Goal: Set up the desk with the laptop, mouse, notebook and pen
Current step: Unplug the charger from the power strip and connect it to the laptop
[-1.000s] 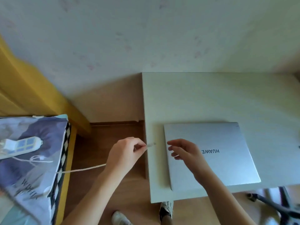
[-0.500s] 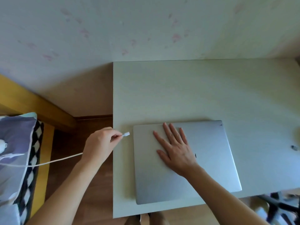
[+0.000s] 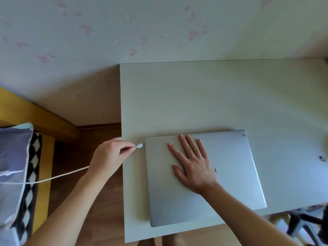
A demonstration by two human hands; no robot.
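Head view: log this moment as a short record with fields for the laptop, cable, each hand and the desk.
laptop: silver laptop, lid closed, lying flat at the desk's near left corner
cable: white cable, its plug right at the laptop's left edge near the back corner; whether it is seated cannot be told
left hand: left hand pinching the cable just behind the plug
right hand: right hand flat on the lid, fingers spread
desk: pale desk; a small object lies near its right edge, too small to identify

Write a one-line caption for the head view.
Left hand brings a white charging plug to the closed laptop while right hand presses its lid.
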